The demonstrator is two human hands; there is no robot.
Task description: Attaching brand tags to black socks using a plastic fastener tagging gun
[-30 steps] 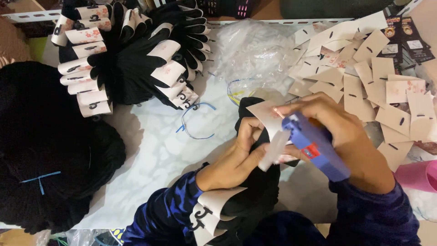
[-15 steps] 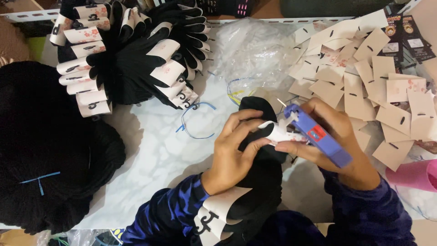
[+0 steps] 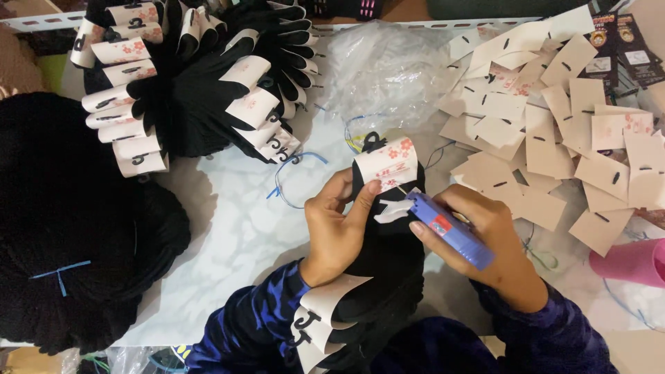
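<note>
My left hand pinches a pair of black socks with a white flower-printed paper band wrapped over its top. My right hand grips a blue tagging gun, its needle tip pressed against the lower edge of the band. More banded black socks lie on my lap below my left forearm.
A heap of banded black socks lies at the back left, loose black socks at the left. Several paper bands are scattered at the right, crumpled clear plastic behind, a pink cup at the right edge.
The paper band has been folded over the sock top and now stands upright. My right hand moved down with the gun and set its tip at the band's lower edge.
</note>
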